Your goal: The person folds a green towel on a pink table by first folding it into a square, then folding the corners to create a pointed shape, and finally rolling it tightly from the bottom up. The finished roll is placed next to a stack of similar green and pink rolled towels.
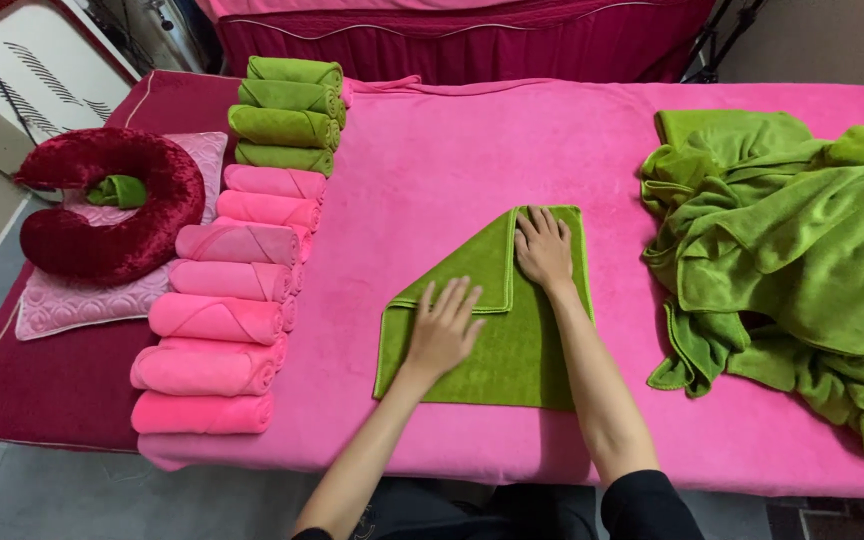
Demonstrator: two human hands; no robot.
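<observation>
Both hands are lying flat, fingers spread, on a green towel (512,350) that is sitting mid-bed on the pink cover (432,160). Left hand (442,330) is pressing the folded corner's lower edge, gripping nothing; right hand (544,250) is resting palm-down near the towel's top edge, also gripping nothing. Forearms are reaching up from below. Rolled towels (232,320) are lined up at left, a loose green pile (802,260) at right.

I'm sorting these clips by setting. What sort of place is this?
Probably a massage or spa room: a padded bed under pink cover, a horseshoe neck pillow, and rows of rolled towels. Both hands press a green towel flat.
</observation>
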